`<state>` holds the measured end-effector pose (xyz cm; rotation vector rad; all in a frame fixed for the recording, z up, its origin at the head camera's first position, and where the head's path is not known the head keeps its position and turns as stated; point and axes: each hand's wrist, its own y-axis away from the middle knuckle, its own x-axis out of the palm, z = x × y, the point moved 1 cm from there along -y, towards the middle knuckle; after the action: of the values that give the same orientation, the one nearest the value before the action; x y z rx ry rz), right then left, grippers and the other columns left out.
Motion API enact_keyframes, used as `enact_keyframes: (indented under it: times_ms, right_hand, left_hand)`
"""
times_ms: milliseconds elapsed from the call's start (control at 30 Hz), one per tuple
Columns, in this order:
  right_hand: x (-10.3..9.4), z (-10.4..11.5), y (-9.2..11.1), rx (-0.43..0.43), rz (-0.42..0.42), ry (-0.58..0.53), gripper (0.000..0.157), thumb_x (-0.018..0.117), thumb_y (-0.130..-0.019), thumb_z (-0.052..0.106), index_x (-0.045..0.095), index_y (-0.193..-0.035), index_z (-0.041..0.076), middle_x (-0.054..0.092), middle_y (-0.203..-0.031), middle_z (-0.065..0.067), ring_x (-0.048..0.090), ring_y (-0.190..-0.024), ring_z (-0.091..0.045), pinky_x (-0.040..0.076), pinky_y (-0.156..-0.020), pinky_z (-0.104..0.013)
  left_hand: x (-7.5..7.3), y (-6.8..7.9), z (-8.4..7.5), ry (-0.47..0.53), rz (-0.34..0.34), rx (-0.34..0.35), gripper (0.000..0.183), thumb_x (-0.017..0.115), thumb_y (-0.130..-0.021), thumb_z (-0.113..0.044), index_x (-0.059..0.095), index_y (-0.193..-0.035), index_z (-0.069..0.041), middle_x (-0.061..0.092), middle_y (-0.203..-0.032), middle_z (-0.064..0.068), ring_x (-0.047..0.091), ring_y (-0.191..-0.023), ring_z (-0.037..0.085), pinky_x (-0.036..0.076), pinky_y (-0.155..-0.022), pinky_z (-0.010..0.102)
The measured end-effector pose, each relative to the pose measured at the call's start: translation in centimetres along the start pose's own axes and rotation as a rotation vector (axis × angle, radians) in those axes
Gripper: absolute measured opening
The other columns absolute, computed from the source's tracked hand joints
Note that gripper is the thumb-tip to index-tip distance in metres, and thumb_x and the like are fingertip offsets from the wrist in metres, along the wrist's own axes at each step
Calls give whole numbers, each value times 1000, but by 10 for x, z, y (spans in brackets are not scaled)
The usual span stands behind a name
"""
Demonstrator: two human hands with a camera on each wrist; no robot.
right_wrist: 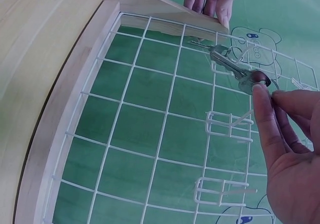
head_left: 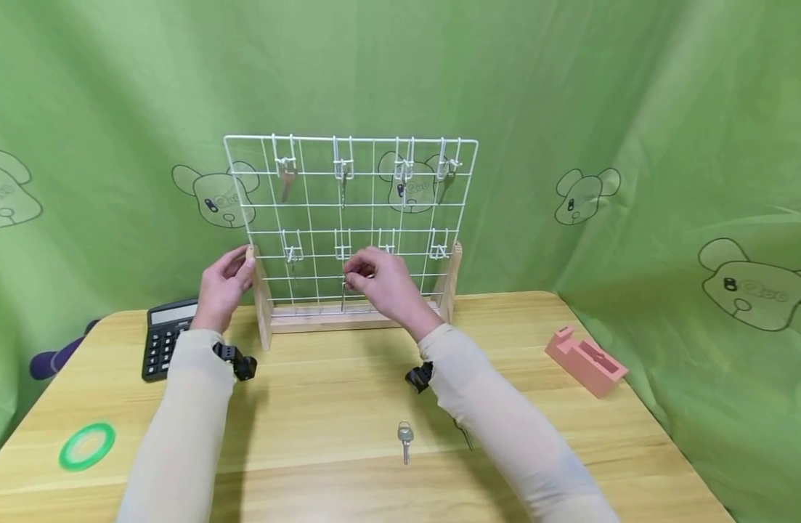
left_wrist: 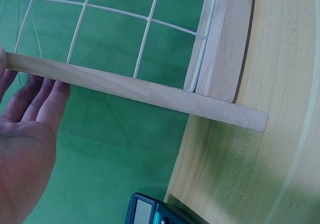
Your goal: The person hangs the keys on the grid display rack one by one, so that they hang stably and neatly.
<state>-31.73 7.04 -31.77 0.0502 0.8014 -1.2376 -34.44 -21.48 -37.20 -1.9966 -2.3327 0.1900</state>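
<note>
Right hand [head_left: 388,280]: thumb and fingers pinch a key [right_wrist: 245,81] | key: in front of wire rack [head_left: 374,139], near lower hooks [head_left: 343,252] | left hand [head_left: 222,285]: thumb and fingers grip wooden post [left_wrist: 150,93]

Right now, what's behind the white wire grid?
The green curtain shows through the white wire grid, with a bear drawing behind its upper right part. The right hand and the key it holds cover patches lower down; what lies directly behind those can't be seen.

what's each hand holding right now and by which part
The right hand pinches a key by its head; the left hand grips the left wooden upright near its top.
</note>
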Motion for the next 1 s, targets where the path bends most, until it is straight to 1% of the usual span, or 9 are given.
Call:
enact_keyframes:
  times_ms: [200,433,767,1000]
  right_hand:
    - [0,0,-8,16,-50,-24,11,67,-91,0,69,-102,4,63,-92,-2,62,-82,-16,58,-70,-22]
    - [-1,0,-14,42,-79,-33,12,66,-91,0,68,-102,6,64,-94,-2,61,-85,-17,57,-73,-22]
    - [3,-5,-20,70,-99,-29,14,67,-90,-3,67,-102,5,62,-93,-2,61,-85,-16,57,-72,-21]
    - [8,-11,-23,73,-103,-14,15,68,-89,-3,67,-102,5,61,-94,-3,60,-87,-17,56,-74,-20]
  left_hand:
    - [1,0,1,9,-1,4,52,57,-100,-21,41,-149,-10,39,-150,19,45,-132,32,47,-102,29]
    - [0,0,0,15,-4,6,53,58,-100,-22,41,-148,-10,39,-150,19,45,-132,32,47,-103,30]
    - [0,0,0,-1,-7,10,53,58,-100,-23,41,-149,-10,39,-151,19,45,-133,32,46,-103,30]
    - [-1,-1,3,0,-7,12,53,58,-100,-22,41,-149,-10,40,-150,19,45,-132,32,48,-101,27]
